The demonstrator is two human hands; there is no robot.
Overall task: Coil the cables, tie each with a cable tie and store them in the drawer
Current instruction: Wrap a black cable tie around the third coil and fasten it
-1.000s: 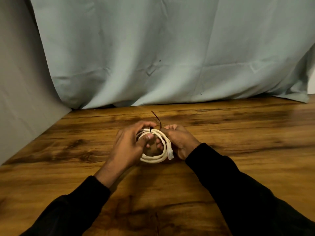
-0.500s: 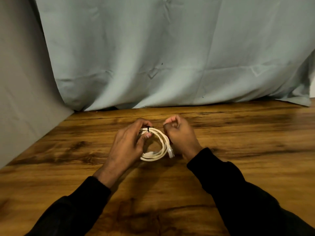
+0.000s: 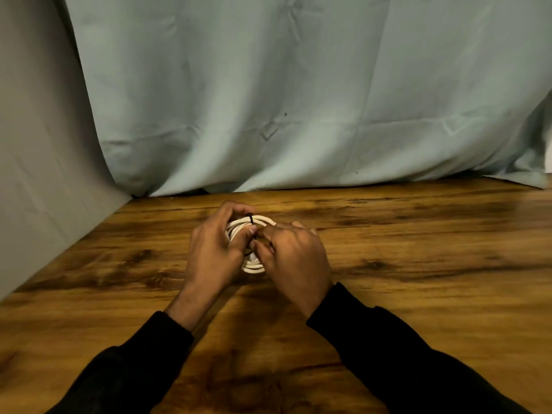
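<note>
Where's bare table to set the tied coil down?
Bare wood shows on the wooden table right of the right hand out to the frame edge, left of the left hand toward the grey wall, and between the hands and the blue curtain. Crowded only mid-table, where both hands hold the white cable coil with its black cable tie.

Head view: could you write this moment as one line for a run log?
stage: tying | left hand: grips white cable coil | right hand: pinches black cable tie tail | drawer: unseen
</note>
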